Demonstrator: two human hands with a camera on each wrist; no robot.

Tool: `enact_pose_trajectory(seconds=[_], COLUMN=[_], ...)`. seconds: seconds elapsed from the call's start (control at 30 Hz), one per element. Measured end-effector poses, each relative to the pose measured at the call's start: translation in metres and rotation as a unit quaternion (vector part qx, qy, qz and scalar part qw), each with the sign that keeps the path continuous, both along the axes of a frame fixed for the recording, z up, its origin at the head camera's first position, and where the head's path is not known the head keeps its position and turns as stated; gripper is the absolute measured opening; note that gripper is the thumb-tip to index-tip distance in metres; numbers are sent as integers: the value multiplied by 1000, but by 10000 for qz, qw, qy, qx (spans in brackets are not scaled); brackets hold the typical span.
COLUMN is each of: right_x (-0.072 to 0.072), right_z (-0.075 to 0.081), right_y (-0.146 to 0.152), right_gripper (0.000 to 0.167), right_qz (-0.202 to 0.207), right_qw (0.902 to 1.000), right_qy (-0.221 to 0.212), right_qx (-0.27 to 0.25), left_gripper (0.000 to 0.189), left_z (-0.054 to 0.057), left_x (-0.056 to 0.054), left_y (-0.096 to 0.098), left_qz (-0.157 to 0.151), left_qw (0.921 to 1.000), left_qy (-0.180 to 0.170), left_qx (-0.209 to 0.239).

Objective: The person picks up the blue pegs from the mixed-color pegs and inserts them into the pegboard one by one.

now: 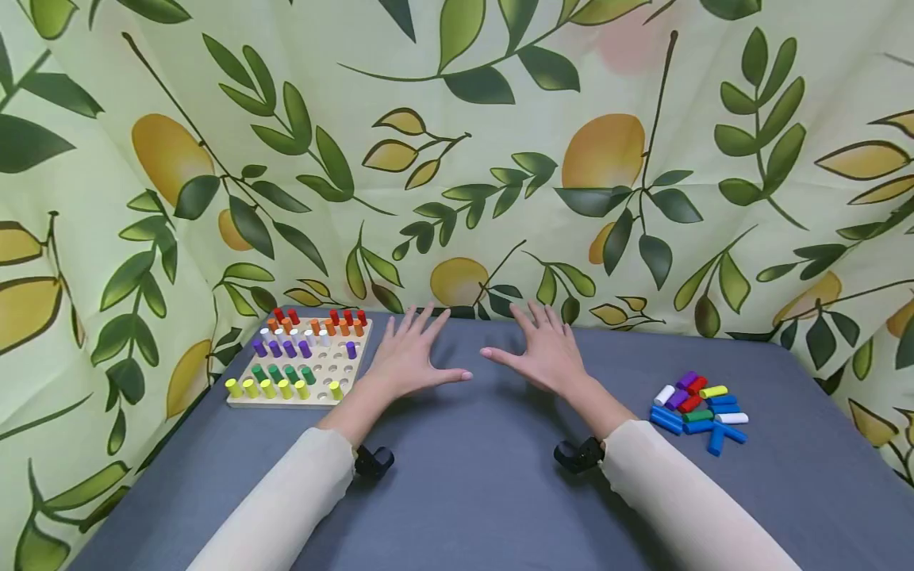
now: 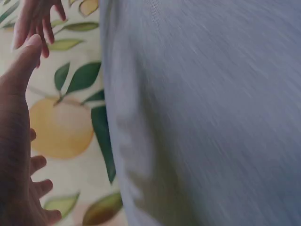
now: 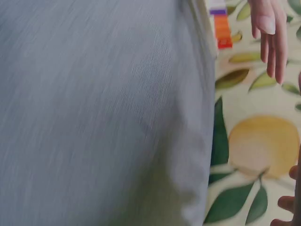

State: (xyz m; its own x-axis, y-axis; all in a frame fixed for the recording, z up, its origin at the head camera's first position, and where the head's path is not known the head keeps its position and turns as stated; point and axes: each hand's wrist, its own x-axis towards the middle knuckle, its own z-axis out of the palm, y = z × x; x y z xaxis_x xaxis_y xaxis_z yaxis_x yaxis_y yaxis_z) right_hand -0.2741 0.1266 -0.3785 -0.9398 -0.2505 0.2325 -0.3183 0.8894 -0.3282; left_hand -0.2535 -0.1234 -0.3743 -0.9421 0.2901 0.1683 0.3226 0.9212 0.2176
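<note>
Both hands hover over the grey-blue table with fingers spread, holding nothing. The left hand is nearest to a pale wooden pegboard, just right of its edge. Rows of red, orange, white, purple, green and yellow pegs stand upright in the board, with some bare holes among them. Across a gap, thumb toward the left one, is the right hand. Each wrist view catches part of its own hand at the frame's side, and the opposite hand beyond. In the right wrist view a corner of the pegboard shows.
On the right of the table lies a loose pile of pegs, with several blue pegs, plus white, purple, red, yellow and green ones. A leaf-and-fruit patterned cloth hangs behind and at the sides. Dark wrist cameras sit at both cuffs.
</note>
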Motion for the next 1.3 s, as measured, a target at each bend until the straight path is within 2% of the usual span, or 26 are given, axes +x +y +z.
enact_pose_trajectory(seconds=[0.17,0.37,0.5,0.67,0.77,0.93,1.13,1.3], right_x=[3,9,11,15,17,21,24,26], right_z=[2,-1,-9,-20,-26,-35,-44,-51], right_y=[-36,-76,-100,-131,-149,-173,-196,-207], right_gripper=[97,89,85,84,81,82,86,84], right_qz=[391,876,1231,1511,1600,1739,1797,1833], right_qw=[9967,9855,9754,9673,9645,9615,9593,9583], right_qy=[337,354,372,160,-36,-340,-789,-1169], right_qx=[-621,-1406,-1789,-2028,-2099,-2099,-2032,-1853], left_gripper=[105,102,104,107,107,103,103,100], left_z=[2,0,-9,-22,-27,-32,-36,-35], left_x=[18,36,44,54,57,57,57,59], left_y=[-40,-85,-112,-145,-158,-168,-187,-206], left_qz=[102,189,271,705,968,1150,1459,1699], left_qw=[9980,9955,9950,9894,9848,9819,9794,9786], left_qy=[519,762,755,808,922,1094,1054,827], left_qx=[352,531,595,978,1106,1035,915,812])
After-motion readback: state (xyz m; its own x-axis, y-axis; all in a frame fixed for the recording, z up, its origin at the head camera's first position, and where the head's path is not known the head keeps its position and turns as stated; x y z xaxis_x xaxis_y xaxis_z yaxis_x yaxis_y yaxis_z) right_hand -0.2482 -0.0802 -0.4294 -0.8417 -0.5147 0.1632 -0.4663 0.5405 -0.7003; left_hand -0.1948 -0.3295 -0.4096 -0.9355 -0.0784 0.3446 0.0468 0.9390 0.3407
